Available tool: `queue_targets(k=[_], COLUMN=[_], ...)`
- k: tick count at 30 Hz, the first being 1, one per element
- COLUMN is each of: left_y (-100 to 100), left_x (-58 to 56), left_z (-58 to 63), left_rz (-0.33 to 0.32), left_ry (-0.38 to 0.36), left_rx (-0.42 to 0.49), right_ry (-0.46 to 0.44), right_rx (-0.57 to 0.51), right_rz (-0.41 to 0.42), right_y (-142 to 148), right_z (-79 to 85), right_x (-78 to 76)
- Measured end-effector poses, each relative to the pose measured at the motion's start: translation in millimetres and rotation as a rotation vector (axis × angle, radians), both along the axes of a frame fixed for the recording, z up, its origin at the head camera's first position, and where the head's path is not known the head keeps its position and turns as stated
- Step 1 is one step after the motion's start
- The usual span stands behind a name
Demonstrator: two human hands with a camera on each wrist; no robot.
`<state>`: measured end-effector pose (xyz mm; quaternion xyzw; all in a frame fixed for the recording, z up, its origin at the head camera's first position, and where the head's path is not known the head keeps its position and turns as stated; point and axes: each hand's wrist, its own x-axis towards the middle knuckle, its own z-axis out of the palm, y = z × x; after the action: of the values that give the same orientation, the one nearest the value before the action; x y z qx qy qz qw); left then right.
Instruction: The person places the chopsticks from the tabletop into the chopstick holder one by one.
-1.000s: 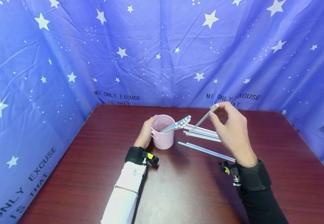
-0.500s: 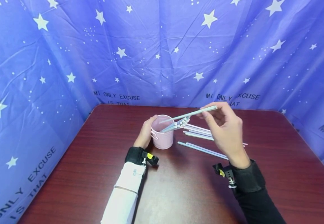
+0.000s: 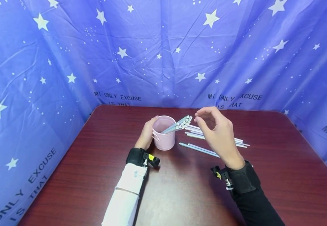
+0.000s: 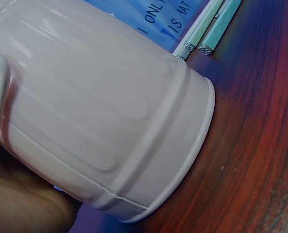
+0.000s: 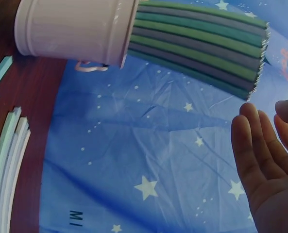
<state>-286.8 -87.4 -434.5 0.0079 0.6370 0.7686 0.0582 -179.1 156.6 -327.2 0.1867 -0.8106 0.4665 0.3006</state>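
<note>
My left hand [image 3: 146,135] holds the small pink bucket [image 3: 164,142] from its left side, the thumb at the rim. Slim green, teal and grey sticks [image 5: 197,46] stand in the bucket, leaning together over its right rim with their pale ends fanned out. My right hand [image 3: 220,136] hovers just right of those ends, thumb and forefinger bent toward each other with a gap and nothing between them. In the right wrist view its fingers [image 5: 248,141] are extended and apart from the sticks. The lower part of the sticks is hidden inside the bucket.
Several loose sticks [image 3: 193,135] lie on the dark red table [image 3: 174,194] right of the bucket, partly behind my right hand. Nearer me lie two more sticks [image 3: 200,149]. A blue star-printed curtain [image 3: 163,62] surrounds the back and sides.
The stick in my right hand swung left over the bucket and was let go; it now rests among the others there. My right hand has shifted left. My left hand stayed put.
</note>
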Motion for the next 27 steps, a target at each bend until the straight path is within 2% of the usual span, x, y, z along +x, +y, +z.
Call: queue_targets(k=[3,7,11,19,23,27], left_y=[-0.3,-1.0,-1.2,0.1,-0.7,-0.2], left_x=[-0.3,-0.9,-0.2,-0.5,0.5,-0.5], left_z=[-0.8,-1.2,-0.3,0.9,0.4,0.0], left_rz=[0.004,0.002,0.007,-0.002,0.011,0.000], left_ry=[-0.010,-0.014,-0.015,-0.009,-0.010,-0.002], left_rx=[-0.007,-0.013,-0.012,0.003,-0.002,0.002], right_ry=[-0.020,-0.108,-0.227,-0.499,-0.584,-0.622], right_rx=[0.056,0.141,0.234,0.547,0.626,0.701], right_rz=[-0.049,-0.064,-0.028,0.095,0.131,0.111], right_y=[3.1,7.2,10.3,15.0,14.4,12.8], right_z=[-3.6,-11.1,-19.9,-36.7,-47.9,-59.0], right_x=[-4.3,-12.4,-20.2,-27.3,-29.7,-32.0])
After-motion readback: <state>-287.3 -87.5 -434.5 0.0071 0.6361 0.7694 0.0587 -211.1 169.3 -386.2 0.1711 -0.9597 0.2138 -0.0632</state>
